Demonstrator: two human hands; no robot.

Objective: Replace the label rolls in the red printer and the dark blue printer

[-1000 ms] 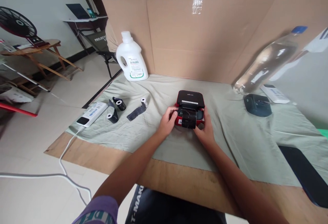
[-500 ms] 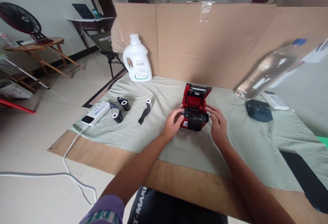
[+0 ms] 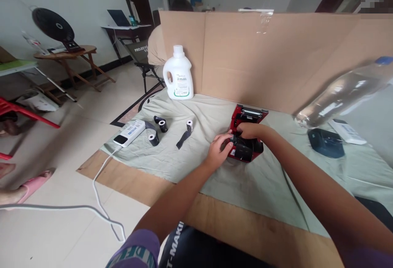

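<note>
A red and black printer stands on the cloth with its lid raised. Black strip material hangs over its front. My left hand holds the printer's left side, thumb near the front and fingers behind. Inside the housing, below the lid, my right hand reaches in with curled fingers. Its fingertips are hidden, so what they touch cannot be made out. To the left lie small black rolls with white cores: one roll with a loose tail, a second roll, and a third roll.
A white power strip with a cable lies at the left. A white jug stands before the cardboard screen. At right are a large clear bottle, a dark box-like object and a white device. Another person's foot shows at left.
My right hand has moved from the printer's right side into its open inside. My left hand stays on the left side. The view has shifted, and a person's foot now shows at left.
</note>
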